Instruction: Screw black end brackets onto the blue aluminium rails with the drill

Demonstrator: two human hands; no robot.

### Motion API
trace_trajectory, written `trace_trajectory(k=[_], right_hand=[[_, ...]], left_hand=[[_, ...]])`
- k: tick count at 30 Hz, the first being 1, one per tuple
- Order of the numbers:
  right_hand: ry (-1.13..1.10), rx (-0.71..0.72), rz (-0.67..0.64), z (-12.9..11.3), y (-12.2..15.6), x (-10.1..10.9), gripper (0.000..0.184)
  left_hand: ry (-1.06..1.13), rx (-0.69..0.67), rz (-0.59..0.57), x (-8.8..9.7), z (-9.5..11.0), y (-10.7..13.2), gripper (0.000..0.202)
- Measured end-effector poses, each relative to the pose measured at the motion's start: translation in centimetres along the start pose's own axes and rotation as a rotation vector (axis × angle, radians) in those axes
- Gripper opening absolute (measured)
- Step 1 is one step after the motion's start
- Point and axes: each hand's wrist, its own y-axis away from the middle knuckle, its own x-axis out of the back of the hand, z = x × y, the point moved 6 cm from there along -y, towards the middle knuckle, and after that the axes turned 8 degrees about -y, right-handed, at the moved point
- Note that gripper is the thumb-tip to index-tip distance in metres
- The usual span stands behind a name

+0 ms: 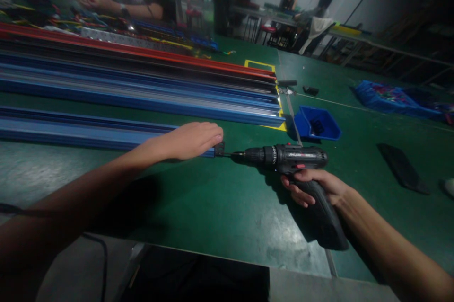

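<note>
My right hand (312, 186) is wrapped around the handle of a black cordless drill (301, 156), which lies level and points left. Its thin bit meets a small black end piece (219, 148) at the right end of a long blue metal profile (106, 136). Over that same end rests my left hand (191, 141), palm down, fingers together and closed over the profile and against the end piece. My fingers hide part of the joint, and whether a screw sits at the bit's tip is too small to tell.
Behind lie several long blue, black and orange profiles (198, 96) in parallel. A blue bin (331, 127) with dark parts stands right of them. Farther right are a flat black object (402, 167) and blue trays (407, 103). Other people sit at the back.
</note>
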Motion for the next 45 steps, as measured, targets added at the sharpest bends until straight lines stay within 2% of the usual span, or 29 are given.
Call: trace_trajectory(k=[22, 35, 45], right_hand=[[0.029, 0.006, 0.024, -0.09, 0.07, -0.05, 0.024], [-0.006, -0.003, 0.003, -0.13, 0.03, -0.19, 0.025], [-0.020, 0.005, 0.008, -0.25, -0.01, -0.37, 0.026]], left_hand=[[0.031, -0.014, 0.040, 0.09, -0.01, 0.09, 0.046], [0.001, -0.003, -0.004, 0.18, 0.16, 0.00, 0.046], [-0.006, -0.008, 0.013, -0.14, -0.08, 0.07, 0.047]])
